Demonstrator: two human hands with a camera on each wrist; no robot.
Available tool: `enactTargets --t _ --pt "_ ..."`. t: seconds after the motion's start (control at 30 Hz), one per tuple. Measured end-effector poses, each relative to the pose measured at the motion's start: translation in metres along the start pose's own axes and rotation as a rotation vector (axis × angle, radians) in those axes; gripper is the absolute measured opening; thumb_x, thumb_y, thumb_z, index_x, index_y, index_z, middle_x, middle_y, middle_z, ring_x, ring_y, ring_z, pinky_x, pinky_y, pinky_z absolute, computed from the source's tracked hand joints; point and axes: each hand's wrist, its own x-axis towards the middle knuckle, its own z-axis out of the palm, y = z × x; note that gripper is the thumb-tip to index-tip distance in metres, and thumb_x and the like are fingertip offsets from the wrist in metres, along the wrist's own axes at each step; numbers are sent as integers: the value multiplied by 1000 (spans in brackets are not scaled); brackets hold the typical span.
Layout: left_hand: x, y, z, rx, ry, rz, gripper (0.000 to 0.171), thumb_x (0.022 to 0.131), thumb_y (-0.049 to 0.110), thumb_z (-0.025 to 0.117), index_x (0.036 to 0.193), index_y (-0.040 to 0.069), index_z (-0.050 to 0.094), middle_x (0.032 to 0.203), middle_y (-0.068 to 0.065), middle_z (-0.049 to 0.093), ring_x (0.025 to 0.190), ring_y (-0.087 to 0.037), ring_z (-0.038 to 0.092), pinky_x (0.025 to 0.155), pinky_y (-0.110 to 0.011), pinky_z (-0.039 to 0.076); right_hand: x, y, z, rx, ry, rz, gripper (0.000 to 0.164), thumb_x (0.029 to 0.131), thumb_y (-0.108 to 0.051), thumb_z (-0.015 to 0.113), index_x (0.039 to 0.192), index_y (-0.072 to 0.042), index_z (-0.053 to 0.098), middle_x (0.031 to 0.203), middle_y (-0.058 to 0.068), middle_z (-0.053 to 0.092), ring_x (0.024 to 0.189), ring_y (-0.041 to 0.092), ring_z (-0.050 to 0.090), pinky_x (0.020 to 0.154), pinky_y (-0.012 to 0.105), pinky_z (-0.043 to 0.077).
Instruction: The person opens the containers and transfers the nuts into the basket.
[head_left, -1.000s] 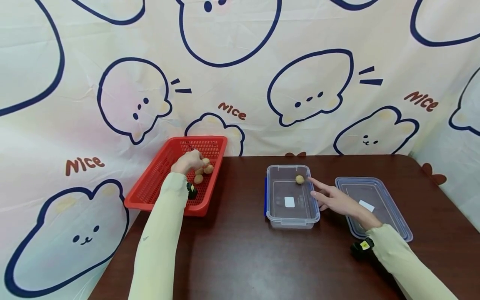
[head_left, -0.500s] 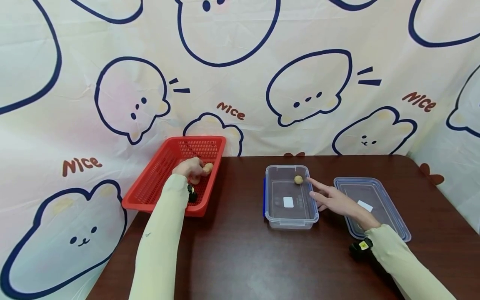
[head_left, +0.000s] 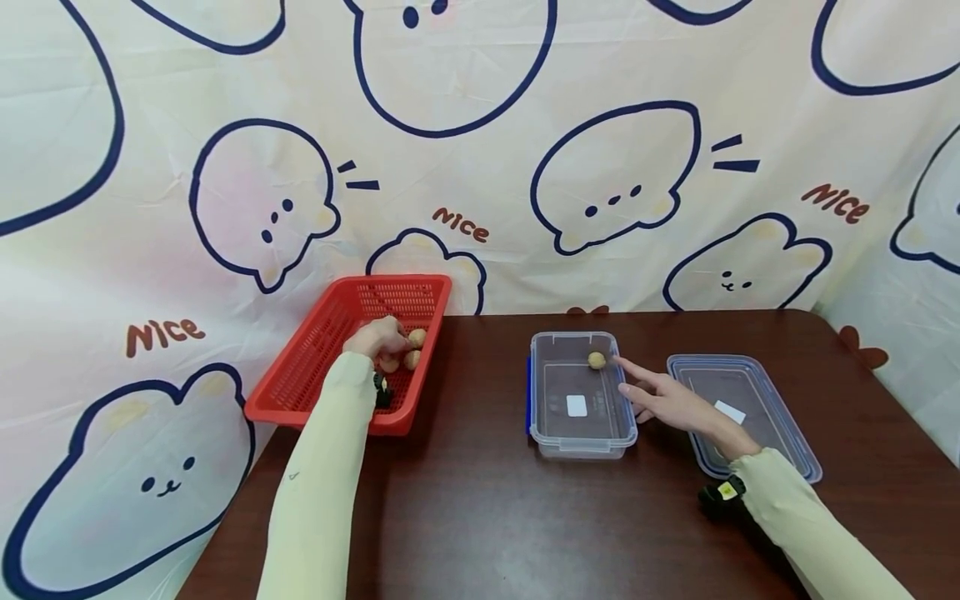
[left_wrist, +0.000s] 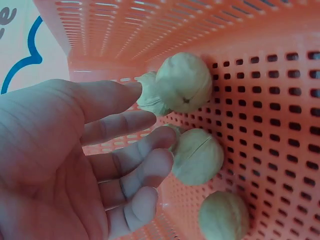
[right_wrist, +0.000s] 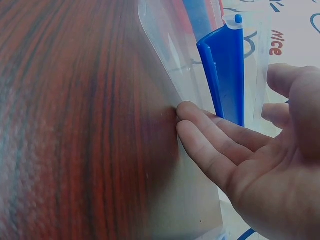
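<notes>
My left hand [head_left: 377,336] is down inside a red plastic basket [head_left: 262,402] among several walnuts [head_left: 412,359]. The left wrist view shows its thumb and index tips next to a rear walnut [left_wrist: 151,95], with the fingers loosely bent and no walnut clearly gripped. Other walnuts [left_wrist: 198,157] lie past the fingertips against the perforated wall. My right hand [head_left: 667,402] rests its extended fingers along the right side of a clear plastic container [head_left: 555,437]. A single walnut [head_left: 596,360] sits in that container, near its back right.
A clear lid with a bluish rim [head_left: 797,450] lies on the dark brown table [head_left: 480,517] under and beyond the right forearm. One blue latch [right_wrist: 225,75] hangs from the container's side. A patterned cloth [head_left: 465,75] stands behind the table.
My left hand moved slightly nearer within the basket and shifted the walnuts; more of them show beside the fingers now than half a second ago. The right hand and container stayed put.
</notes>
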Motion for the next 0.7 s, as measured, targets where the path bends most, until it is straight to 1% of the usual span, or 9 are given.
enactTargets --t 0.07,0.13,0.2,0.27,0.33,0.37,0.57,0.63,0.7 --pt "-5 2 -2 12 22 -11 26 97 30 58 93 6 66 74 -14 58 69 -28 56 56 -33 46 1 2 1 0 5 5 67 102 -39 49 158 -21 18 137 31 49 90 20 69 77 32 59" --pt "-11 5 -6 33 46 -10 29 98 31 57 105 6 69 90 -18 64 85 -31 62 66 -36 50 3 4 1 -1 7 3 66 102 -40 48 158 -22 18 136 31 50 90 20 69 77 32 59" --pt "-16 9 -9 50 66 -7 30 98 31 56 114 7 67 106 -18 65 97 -32 61 73 -39 49 4 5 2 1 12 9 66 102 -41 49 158 -23 19 135 30 51 90 21 69 76 31 59" --pt "-19 15 -13 67 88 -1 32 99 33 55 117 9 65 112 -17 64 102 -31 59 76 -40 48 4 6 2 -3 8 7 66 102 -41 48 158 -24 19 134 29 52 90 21 69 76 31 58" --pt "-23 22 -17 92 123 27 31 99 34 54 117 11 63 111 -15 64 100 -30 59 74 -39 47 4 6 2 -5 2 9 66 102 -42 48 158 -24 18 133 29 53 90 21 69 76 31 58" --pt "-24 26 -18 112 147 53 30 99 35 54 115 11 63 109 -14 64 98 -29 60 74 -38 46 4 6 2 -4 1 10 66 102 -42 48 158 -24 18 133 29 53 90 21 69 76 31 58" --pt "-29 54 -19 187 279 243 28 99 34 51 104 10 63 93 -11 64 86 -25 60 74 -35 45 4 5 1 -4 11 8 65 102 -42 48 158 -25 18 136 30 50 90 21 69 76 31 59" --pt "-30 62 -17 205 309 277 27 100 33 50 105 9 63 90 -10 63 84 -24 59 75 -36 45 4 6 1 -8 10 11 65 102 -43 48 158 -26 18 137 30 49 90 21 69 77 31 59" --pt "-30 69 -13 217 320 299 28 100 33 50 110 10 63 94 -9 63 86 -24 59 77 -36 47 4 6 2 -9 5 15 66 102 -43 48 158 -26 18 137 30 49 90 21 69 77 31 58"
